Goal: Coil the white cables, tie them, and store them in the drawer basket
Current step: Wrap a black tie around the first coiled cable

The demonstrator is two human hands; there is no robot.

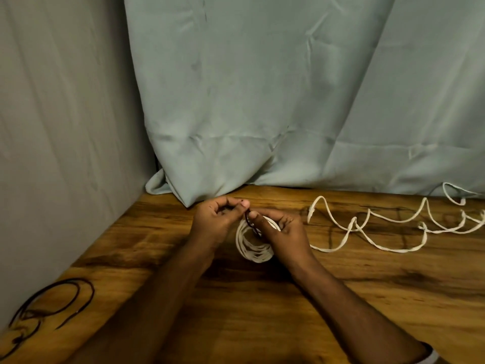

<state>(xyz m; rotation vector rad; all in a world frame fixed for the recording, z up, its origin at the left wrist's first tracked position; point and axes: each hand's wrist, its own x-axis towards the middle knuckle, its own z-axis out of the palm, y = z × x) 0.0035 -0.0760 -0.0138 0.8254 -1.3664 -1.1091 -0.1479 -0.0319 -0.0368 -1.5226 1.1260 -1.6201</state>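
On the wooden table (pixel 341 298), a second white cable (pixel 388 227) lies loose, right of the coil (pixel 253 245). Both hands, left (pixel 217 219) and right (pixel 283 227), pinch a dark tie (pixel 249 222) at the coil's top. Slack in either pinch could let the loops spring apart.

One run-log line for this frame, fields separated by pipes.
stage: tying | left hand and right hand: pinch dark tie on coiled white cable | loose white cable: uncoiled on table
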